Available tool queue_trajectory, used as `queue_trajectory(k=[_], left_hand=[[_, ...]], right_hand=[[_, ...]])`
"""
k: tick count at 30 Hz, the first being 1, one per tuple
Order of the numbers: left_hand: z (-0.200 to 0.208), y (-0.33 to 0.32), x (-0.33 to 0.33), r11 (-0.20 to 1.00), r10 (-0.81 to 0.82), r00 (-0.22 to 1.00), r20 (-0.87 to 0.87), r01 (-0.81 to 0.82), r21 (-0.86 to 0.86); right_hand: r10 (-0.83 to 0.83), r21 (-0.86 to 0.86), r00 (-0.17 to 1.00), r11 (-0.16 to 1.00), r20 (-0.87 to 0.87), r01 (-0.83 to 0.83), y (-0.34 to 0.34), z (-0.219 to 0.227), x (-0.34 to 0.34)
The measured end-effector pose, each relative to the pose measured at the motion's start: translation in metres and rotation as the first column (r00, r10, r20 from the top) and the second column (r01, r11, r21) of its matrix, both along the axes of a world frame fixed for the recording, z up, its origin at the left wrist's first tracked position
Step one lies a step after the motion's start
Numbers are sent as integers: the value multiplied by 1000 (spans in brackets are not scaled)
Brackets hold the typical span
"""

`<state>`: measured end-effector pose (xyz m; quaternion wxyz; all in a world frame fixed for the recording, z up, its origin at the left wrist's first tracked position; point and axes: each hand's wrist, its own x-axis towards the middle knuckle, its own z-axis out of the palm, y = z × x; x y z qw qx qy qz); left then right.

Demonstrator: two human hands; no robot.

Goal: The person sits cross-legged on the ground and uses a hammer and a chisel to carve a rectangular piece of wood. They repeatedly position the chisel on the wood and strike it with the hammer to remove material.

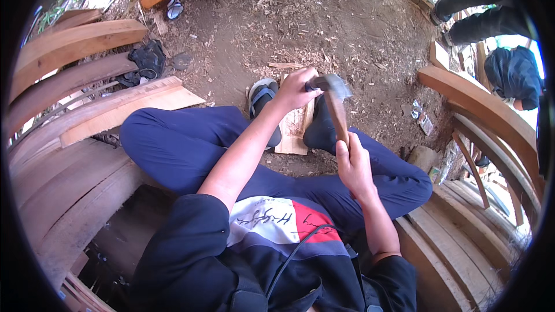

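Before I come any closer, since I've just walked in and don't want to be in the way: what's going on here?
A seated person has the right hand closed around the wooden handle of a hammer-like tool, whose head is slightly blurred. The left hand is curled beside the head's dark end; whether it grips anything, I can't tell. A pale board lies between the person's feet. Another person's legs show at upper right.
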<state>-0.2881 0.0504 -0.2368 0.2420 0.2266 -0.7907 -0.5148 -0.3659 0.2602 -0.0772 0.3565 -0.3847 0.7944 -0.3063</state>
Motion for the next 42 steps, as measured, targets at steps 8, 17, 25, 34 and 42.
queue_trajectory(k=[8,17,25,34,42], left_hand=[[3,2,3,955,-102,987,127,62,292],[-31,6,2,991,-65,995,71,56,120],[-1,8,3,943,-71,997,-4,68,327],[-18,8,6,953,-92,993,75,66,297],[-27,12,4,897,-25,999,33,8,443]], right_hand=[[-69,-749,916,553,395,365,-11,71,5],[27,-253,991,967,133,8,3,57,15],[11,121,999,993,-44,-6,-8,4,12],[-77,-80,993,994,-84,70,14,-44,2],[-39,-270,983,963,-181,-11,-1,-14,9]])
